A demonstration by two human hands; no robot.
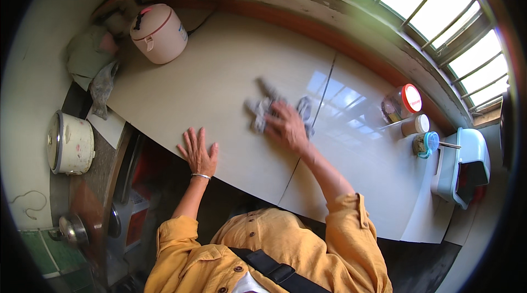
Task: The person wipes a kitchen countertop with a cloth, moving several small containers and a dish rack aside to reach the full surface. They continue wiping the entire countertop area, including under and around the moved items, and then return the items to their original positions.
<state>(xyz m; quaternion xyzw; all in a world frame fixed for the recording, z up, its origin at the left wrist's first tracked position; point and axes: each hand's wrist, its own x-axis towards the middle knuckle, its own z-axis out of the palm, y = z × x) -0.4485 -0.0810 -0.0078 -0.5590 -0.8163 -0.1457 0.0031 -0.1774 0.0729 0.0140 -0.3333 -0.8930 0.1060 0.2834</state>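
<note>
My right hand (287, 127) presses a crumpled grey patterned cloth (260, 116) against the pale, glossy tiled countertop (222, 74). Parts of the cloth stick out on both sides of the hand, and its far end is blurred. The hand lies just left of the dark seam between two slabs. Flat on the counter's near edge rests my left hand (199, 153), fingers spread and holding nothing, with a bracelet (201, 176) at the wrist.
A pink rice cooker (159, 34) stands at the back left, its cord running to the wall. On the right are a red-lidded jar (401, 103), a white-lidded jar (416, 125), a blue-lidded jar (425, 144) and a light-blue bin (463, 169). Another cooker (72, 143) sits far left.
</note>
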